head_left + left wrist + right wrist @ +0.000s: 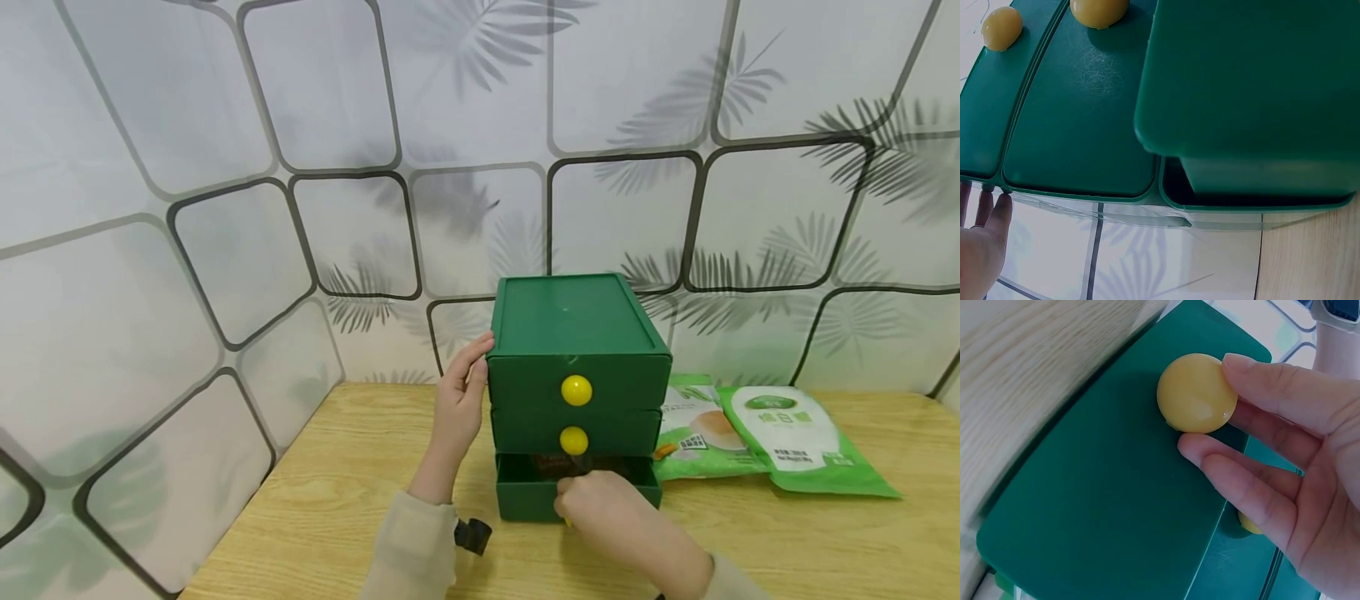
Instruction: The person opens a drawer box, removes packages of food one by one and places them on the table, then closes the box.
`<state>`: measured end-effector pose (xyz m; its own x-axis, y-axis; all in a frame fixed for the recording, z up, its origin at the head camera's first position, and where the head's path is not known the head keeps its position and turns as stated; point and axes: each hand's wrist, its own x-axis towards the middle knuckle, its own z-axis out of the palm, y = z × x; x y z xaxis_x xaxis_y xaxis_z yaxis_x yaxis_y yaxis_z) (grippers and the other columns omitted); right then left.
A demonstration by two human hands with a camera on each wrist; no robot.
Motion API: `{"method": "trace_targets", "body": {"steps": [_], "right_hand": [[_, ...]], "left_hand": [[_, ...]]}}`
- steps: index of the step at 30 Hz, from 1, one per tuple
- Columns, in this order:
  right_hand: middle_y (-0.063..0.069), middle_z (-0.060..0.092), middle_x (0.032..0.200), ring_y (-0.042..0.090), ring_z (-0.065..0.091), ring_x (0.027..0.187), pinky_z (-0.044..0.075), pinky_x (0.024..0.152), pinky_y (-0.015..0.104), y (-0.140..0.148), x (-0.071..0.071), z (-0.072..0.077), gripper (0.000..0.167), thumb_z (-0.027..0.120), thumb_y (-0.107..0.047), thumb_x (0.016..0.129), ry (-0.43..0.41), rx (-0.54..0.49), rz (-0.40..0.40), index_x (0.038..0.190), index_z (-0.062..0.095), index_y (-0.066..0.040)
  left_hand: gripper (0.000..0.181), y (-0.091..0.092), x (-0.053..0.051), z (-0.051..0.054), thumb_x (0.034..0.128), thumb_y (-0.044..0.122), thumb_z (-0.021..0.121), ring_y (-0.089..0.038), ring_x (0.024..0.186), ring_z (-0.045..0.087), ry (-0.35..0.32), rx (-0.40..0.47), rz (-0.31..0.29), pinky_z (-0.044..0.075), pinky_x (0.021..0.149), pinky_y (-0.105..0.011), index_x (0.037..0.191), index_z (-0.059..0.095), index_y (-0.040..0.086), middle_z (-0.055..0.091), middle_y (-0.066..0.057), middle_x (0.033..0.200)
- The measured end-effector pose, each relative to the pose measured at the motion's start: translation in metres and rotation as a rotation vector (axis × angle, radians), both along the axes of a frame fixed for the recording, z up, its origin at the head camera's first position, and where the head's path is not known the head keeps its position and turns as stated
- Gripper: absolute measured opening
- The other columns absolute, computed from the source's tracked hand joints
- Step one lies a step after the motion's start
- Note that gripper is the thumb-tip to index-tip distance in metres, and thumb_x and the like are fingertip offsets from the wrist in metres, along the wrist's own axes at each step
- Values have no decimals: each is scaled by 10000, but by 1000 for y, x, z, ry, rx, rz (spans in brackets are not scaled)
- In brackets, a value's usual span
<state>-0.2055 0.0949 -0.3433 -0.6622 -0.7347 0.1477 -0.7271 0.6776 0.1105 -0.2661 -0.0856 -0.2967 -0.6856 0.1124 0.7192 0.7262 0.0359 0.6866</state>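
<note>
A green desktop cabinet (573, 312) with three drawers and yellow ball knobs stands on the wooden table. Its bottom drawer (525, 500) is pulled out partway; something dark brown shows inside it, too shadowed to identify. My left hand (459, 404) rests against the cabinet's left side near the top, fingers fairly straight, their tips at the edge in the left wrist view. With thumb and fingers, my right hand (1310, 462) pinches the bottom drawer's yellow knob (1196, 394). In the head view, the right hand (611, 508) hides most of that knob.
Two green-and-white packaged bags (705, 429) (795, 433) lie on the table right of the cabinet. A patterned curtain (480, 225) hangs behind the table (322, 500). Below the left sleeve, a black strap piece (472, 536) sticks out.
</note>
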Motion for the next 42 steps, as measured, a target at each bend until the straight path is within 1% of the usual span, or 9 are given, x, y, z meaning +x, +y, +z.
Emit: {"method": "trace_targets", "body": {"steps": [4,5,8,16,24,32,35,40,42], "right_hand": [[-87,413,568,38,371,445,335,417,194,0,3,0,189,676,2,707,7,3,6,603,633,-150],[-88,409,565,37,371,443,331,414,195,0,3,0,196,674,3,705,12,3,8,595,627,-152],[-91,406,564,33,371,444,325,412,192,0,5,0,198,675,4,699,17,7,18,593,623,-155],[-107,429,595,19,360,459,326,426,170,1,10,0,163,666,-16,738,-98,9,22,649,653,-152],[-110,477,606,6,383,469,341,422,179,0,15,1,146,688,-45,712,-96,45,20,639,651,-166],[-127,482,623,-6,391,486,350,436,179,0,21,3,135,688,-74,726,-154,85,42,659,638,-179],[-130,483,632,-11,395,493,359,446,182,-1,22,4,115,684,-112,743,-169,104,49,666,639,-185],[-133,470,631,-5,391,486,357,436,190,0,24,5,150,659,-273,784,-201,102,48,657,636,-195],[-131,479,642,-5,395,492,365,437,192,0,24,5,161,660,-300,780,-211,100,48,662,641,-192]], "left_hand": [[281,1,3,2,934,-47,356,-283,1216,353,-9,-5,4,306,980,-397,1172,487,-118,429,-223,1274],[279,0,0,0,936,-42,356,-282,1215,355,-1,-8,6,308,979,-396,1171,488,-116,430,-220,1274],[279,0,0,0,936,-38,359,-283,1214,356,5,-7,7,308,979,-395,1170,490,-114,431,-222,1273],[282,0,3,2,937,-36,356,-285,1218,349,-4,-16,11,302,986,-386,1176,489,-107,425,-217,1280],[286,0,2,1,940,-31,351,-280,1222,345,-8,-16,4,294,992,-384,1181,486,-104,422,-214,1284],[279,0,2,2,934,-47,355,-292,1215,353,0,-14,11,299,988,-387,1168,489,-117,429,-228,1272],[276,0,1,1,933,-49,356,-293,1214,353,3,-14,11,301,986,-392,1165,489,-118,431,-230,1269],[284,-1,-12,-10,938,-23,363,-253,1219,357,12,-6,5,304,985,-384,1180,502,-78,436,-197,1280],[290,-2,-18,-15,943,9,370,-212,1220,360,17,-5,5,307,985,-360,1191,511,-46,441,-163,1288]]}}
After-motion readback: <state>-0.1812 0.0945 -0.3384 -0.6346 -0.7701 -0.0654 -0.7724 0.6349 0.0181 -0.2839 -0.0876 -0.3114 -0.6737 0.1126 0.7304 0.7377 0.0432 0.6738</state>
